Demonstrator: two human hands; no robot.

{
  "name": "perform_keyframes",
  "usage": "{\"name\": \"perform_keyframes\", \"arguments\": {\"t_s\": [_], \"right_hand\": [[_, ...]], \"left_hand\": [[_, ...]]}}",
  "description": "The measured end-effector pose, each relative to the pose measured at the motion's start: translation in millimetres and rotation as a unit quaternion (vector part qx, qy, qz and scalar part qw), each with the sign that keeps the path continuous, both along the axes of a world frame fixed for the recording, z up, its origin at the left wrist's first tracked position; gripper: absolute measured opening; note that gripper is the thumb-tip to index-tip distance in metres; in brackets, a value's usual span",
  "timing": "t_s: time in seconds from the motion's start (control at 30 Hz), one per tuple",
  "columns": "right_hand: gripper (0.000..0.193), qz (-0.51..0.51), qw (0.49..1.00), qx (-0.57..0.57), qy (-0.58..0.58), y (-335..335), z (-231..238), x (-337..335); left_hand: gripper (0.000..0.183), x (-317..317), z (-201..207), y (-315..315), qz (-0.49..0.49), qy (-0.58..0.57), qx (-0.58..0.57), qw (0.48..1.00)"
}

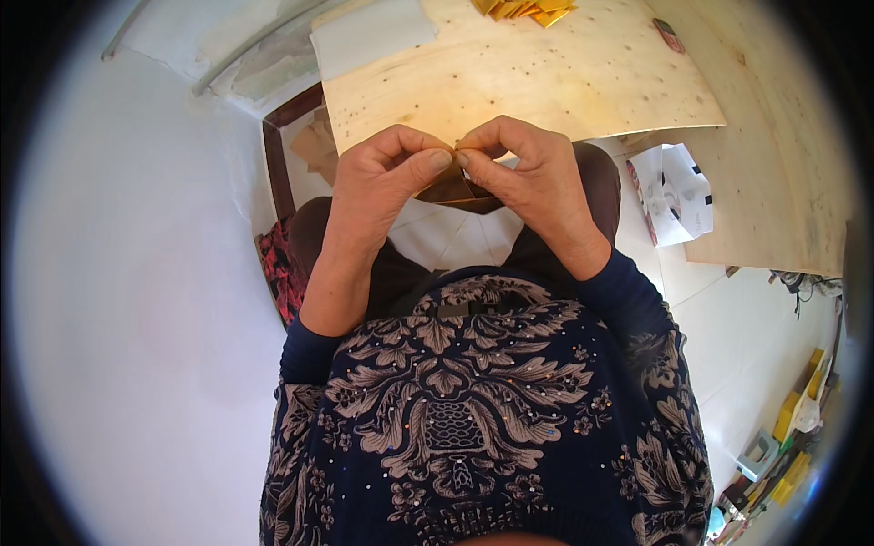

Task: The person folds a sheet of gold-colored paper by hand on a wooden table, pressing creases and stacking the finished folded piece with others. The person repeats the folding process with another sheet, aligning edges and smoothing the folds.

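My left hand (387, 173) and my right hand (537, 173) meet over my lap, in front of the table's near edge. Thumb and forefinger of each are pinched, and the fingertips almost touch. What they pinch is too small and too covered to make out. Just below and behind the fingers shows a brown, gold-edged piece (446, 192), partly hidden by my hands; I cannot tell whether they hold it. On the table's far side lies a pile of folded gold paper pieces (525, 9).
A pale wooden table (510, 82) stands ahead, with a grey-white sheet (373, 36) at its far left and a small red-and-dark handset (669, 35) at its far right. To the right is a white bag (672, 196). Brown paper (316, 146) sits at the left, beside a white wall (137, 273).
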State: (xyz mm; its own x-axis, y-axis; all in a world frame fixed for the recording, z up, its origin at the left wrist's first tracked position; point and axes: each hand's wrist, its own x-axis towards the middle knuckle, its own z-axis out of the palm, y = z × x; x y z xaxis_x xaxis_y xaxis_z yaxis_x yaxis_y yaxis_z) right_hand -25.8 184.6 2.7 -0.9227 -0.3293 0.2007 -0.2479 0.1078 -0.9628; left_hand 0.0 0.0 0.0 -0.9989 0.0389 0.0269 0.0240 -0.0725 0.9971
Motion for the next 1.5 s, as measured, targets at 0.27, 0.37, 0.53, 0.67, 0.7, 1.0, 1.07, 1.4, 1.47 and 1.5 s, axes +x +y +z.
{"name": "perform_keyframes", "arguments": {"t_s": [0.27, 0.37, 0.53, 0.67, 0.7, 1.0, 1.07, 1.4, 1.47, 1.5], "right_hand": [[0.011, 0.005, 1.000, 0.015, 0.013, 4, -6, -3], [0.011, -0.003, 1.000, 0.014, -0.003, 4, -7, -4], [0.011, 0.001, 1.000, 0.012, -0.006, 5, -4, -4], [0.013, -0.004, 1.000, 0.015, 0.013, 4, -3, -1], [0.014, -0.003, 1.000, 0.001, 0.006, 3, -2, -1], [0.018, 0.005, 0.996, -0.032, -0.088, 2, -1, -4], [0.018, -0.011, 0.994, -0.036, -0.098, -1, -3, -5], [0.012, -0.026, 0.981, 0.122, 0.151, 0, 2, -12], [0.019, -0.015, 0.968, 0.128, 0.214, 5, 8, -17], [0.027, -0.034, 0.976, 0.085, 0.196, 10, 11, -18]], "left_hand": [[0.014, -6, -4, 4, 0.006, -0.039, -0.020, 0.999], [0.014, -5, -3, 4, 0.007, -0.041, -0.058, 0.997], [0.013, -6, -4, 7, 0.011, -0.028, -0.045, 0.999], [0.013, -5, -3, 8, 0.028, -0.014, -0.094, 0.995], [0.013, -5, -3, 8, 0.031, -0.017, -0.086, 0.996], [0.012, -1, 2, 15, 0.064, 0.022, -0.171, 0.983], [0.012, 0, 3, 18, 0.080, 0.065, -0.213, 0.972], [0.009, 0, 5, 13, 0.057, 0.016, -0.172, 0.983], [0.008, -2, 1, 10, 0.061, 0.014, -0.109, 0.992], [0.007, -4, -1, 8, 0.068, 0.016, -0.057, 0.996]]}}
